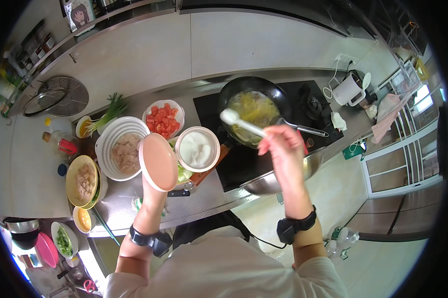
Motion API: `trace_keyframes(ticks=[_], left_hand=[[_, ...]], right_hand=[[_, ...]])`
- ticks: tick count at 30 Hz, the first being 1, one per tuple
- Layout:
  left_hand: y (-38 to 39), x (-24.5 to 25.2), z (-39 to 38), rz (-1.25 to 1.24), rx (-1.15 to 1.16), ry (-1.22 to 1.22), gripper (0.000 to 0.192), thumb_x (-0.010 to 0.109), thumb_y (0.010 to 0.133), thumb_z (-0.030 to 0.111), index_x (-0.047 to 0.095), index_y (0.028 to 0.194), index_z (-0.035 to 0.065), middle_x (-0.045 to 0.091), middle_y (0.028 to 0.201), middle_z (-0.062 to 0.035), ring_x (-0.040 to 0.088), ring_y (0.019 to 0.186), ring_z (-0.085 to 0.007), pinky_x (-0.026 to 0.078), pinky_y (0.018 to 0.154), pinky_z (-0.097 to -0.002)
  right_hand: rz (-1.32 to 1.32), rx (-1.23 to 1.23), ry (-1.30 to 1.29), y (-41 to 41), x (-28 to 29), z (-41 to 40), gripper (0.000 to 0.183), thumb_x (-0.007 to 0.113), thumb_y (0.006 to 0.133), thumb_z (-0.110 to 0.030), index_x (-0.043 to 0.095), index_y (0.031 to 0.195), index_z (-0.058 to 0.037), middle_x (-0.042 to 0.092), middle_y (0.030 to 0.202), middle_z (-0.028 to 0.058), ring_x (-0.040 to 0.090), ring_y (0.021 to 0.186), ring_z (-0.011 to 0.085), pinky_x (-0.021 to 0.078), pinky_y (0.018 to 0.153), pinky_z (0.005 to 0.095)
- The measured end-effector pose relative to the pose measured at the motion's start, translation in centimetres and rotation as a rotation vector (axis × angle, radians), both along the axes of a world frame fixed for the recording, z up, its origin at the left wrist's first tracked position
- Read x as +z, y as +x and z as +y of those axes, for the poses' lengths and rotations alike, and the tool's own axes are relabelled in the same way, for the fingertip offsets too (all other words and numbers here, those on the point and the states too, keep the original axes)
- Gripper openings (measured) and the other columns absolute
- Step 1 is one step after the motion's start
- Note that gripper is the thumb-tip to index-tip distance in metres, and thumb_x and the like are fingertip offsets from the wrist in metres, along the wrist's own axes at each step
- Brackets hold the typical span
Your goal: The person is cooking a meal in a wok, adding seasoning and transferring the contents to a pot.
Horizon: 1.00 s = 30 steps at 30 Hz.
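My right hand [285,147] grips the handle of a small white spoon [250,127], its bowl heaped with what looks like white granules. The spoon is over the left side of a black wok [281,98], where yellowish food and liquid [255,106] lie. A metal-handled utensil [308,129] leans out of the wok to the right. My left hand [155,192] is mostly hidden behind a pink lid [158,162]. It holds up an opened round canister of white granules [196,149]; whether lid and canister are joined I cannot tell.
Chopped tomato [163,121], a white colander [114,126] of pale raw meat and a yellow bowl [71,182] crowd the left counter. A steel basin [265,184] juts over the front edge. A white kettle [347,91] stands right of the black cooktop [233,169].
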State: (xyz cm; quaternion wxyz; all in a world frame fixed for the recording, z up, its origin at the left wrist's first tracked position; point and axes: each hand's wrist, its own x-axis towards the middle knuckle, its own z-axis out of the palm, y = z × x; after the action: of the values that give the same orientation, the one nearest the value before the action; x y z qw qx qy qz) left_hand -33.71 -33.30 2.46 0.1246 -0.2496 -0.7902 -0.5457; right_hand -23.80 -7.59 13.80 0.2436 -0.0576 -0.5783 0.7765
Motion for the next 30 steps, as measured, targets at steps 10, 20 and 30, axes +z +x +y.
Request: trace_keyframes(ticks=[10, 20, 30], left_hand=[[2.6, 5.7, 2.7, -0.239, -0.158, 0.418, 0.053, 0.059, 0.075, 0.01, 0.032, 0.121, 0.0033, 0.045, 0.112, -0.0085, 0.044, 0.102, -0.0162, 0.036, 0.088, -0.0294], [2.6, -0.2, -1.1, -0.471, -0.345, 0.739, 0.045, 0.055, 0.077, 0.006, 0.034, 0.118, 0.004, 0.046, 0.109, -0.0076, 0.046, 0.098, -0.0144, 0.041, 0.081, -0.0264], [5.5, 8.4, 0.1, -0.027, -0.072, 0.017, 0.021, 0.055, 0.072, 0.001, 0.047, 0.091, 0.0037, 0.049, 0.08, -0.0031, 0.048, 0.073, -0.0116, 0.041, 0.063, -0.0223]], right_hand=[[-0.054, -0.788, 1.613, -2.0, 2.7, 7.0, 0.008, 0.055, 0.069, 0.003, 0.053, 0.074, -0.0038, 0.051, 0.061, 0.0111, 0.051, 0.056, 0.0267, 0.0429, 0.053, 0.0326], [0.005, -0.05, 0.806, 2.0, 2.3, -4.4, 0.009, 0.058, 0.071, 0.002, 0.056, 0.079, -0.0014, 0.057, 0.066, 0.0087, 0.055, 0.056, 0.0156, 0.0431, 0.053, 0.0237], [0.144, -0.062, 1.016, 0.9, -0.2, -7.4, 0.014, 0.06, 0.065, 0.005, 0.057, 0.077, -0.0014, 0.058, 0.069, 0.0084, 0.055, 0.058, 0.0209, 0.0436, 0.053, 0.0264]])
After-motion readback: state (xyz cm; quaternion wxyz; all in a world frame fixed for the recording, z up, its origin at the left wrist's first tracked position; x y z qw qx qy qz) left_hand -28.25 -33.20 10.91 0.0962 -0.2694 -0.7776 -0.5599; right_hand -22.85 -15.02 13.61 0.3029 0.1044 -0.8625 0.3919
